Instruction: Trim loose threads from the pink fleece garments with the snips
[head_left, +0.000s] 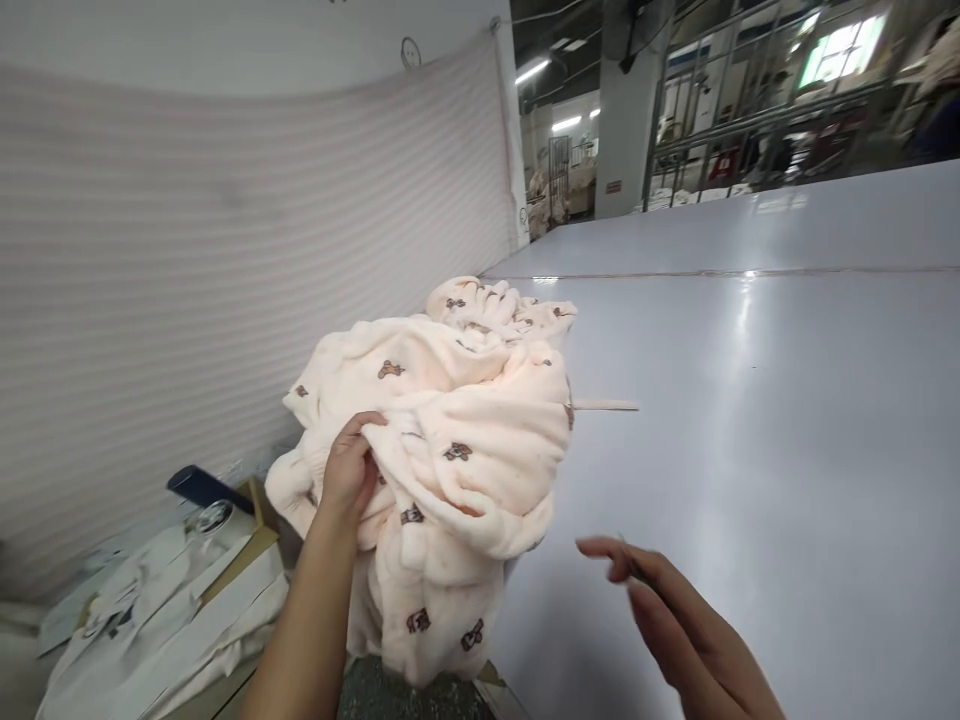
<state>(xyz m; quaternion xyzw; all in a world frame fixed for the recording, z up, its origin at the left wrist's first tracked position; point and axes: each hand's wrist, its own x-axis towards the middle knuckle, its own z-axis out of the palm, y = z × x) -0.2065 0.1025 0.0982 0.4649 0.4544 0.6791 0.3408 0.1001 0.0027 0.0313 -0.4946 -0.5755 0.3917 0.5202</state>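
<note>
A fluffy cream garment (457, 440) printed with small brown bears lies bunched at the left edge of a large pale grey table (750, 400), part of it hanging over the side. My left hand (349, 470) pinches a fold of this garment near its left side, fingers closed on the fabric. My right hand (667, 610) hovers over the table to the right of the garment, fingers stretched out; a thin dark thing shows at the fingertips, too small to name.
A thin wooden stick (604, 405) lies on the table just right of the garment. A striped curtain (225, 280) hangs at the left. Below it, a cardboard box (240, 550) holds white sheets. Metal railings (750, 110) stand beyond the table.
</note>
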